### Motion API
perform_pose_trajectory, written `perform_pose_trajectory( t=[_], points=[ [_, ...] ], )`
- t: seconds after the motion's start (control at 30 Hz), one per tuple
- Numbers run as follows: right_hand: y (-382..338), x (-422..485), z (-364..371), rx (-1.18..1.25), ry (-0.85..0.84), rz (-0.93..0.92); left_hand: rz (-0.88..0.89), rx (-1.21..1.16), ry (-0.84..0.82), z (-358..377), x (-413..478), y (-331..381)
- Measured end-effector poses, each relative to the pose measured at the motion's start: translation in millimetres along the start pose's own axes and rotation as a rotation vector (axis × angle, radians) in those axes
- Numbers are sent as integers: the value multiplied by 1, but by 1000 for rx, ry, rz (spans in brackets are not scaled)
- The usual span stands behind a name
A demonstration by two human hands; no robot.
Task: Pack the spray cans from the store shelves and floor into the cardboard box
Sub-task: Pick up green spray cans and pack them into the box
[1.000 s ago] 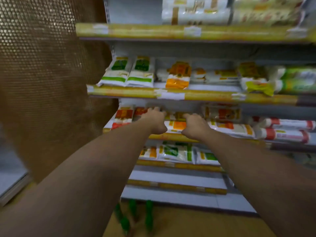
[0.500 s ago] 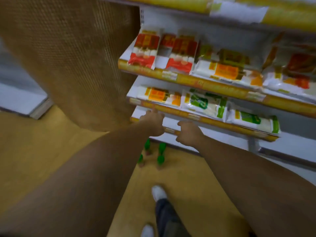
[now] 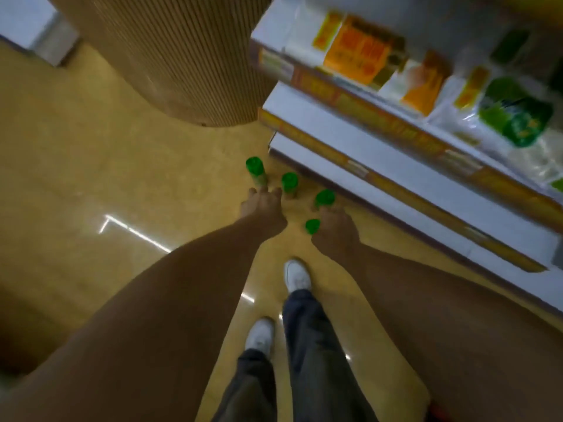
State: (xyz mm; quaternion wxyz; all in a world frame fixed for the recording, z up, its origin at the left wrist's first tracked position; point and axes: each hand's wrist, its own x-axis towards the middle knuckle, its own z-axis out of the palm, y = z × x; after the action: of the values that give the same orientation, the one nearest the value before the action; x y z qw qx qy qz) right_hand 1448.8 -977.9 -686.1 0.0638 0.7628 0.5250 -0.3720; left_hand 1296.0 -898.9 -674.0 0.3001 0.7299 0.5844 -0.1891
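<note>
Several spray cans with green caps stand upright on the yellow floor at the foot of the shelves: one far left (image 3: 255,167), one beside it (image 3: 289,181), one nearer the shelf (image 3: 324,198) and one closest to me (image 3: 312,225). My left hand (image 3: 263,208) reaches down just short of the two far cans, fingers spread and holding nothing. My right hand (image 3: 335,229) hangs between the two near cans with its back towards me and most of its fingers hidden; I see no can gripped in it.
Store shelves (image 3: 396,178) with yellow price rails and bagged goods run along the right. A large ribbed brown column (image 3: 170,56) stands behind the cans. My feet in white shoes (image 3: 297,277) stand on the floor just behind the cans.
My view has tipped down from the shelves to the floor. Both hands have dropped from the shelf edge to the green-capped cans, and my left hand's fingers have spread.
</note>
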Motion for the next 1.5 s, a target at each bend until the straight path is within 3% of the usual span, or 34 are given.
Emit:
perform_pose_trajectory(
  t=[0.23, 0.5, 0.77, 1.07, 1.4, 1.5],
  points=[
    [28, 92, 91, -3, -70, 63, -25, 24, -131, 105, 81, -37],
    [71, 166, 173, -89, -99, 70, -17, -9, -153, 179, 164, -77],
    [81, 183, 216, -30, 59, 55, 53, -104, 91, 219, 180, -96],
    [48, 129, 151, 6, 62, -25, 144, -32, 54, 152, 113, -77],
    [-28, 28, -14, -133, -43, -106, 310, 95, 38, -14, 7, -33],
    [-56, -10, -60, -172, 6, -144, 377, 150, 85, -68, -32, -20]
  ],
)
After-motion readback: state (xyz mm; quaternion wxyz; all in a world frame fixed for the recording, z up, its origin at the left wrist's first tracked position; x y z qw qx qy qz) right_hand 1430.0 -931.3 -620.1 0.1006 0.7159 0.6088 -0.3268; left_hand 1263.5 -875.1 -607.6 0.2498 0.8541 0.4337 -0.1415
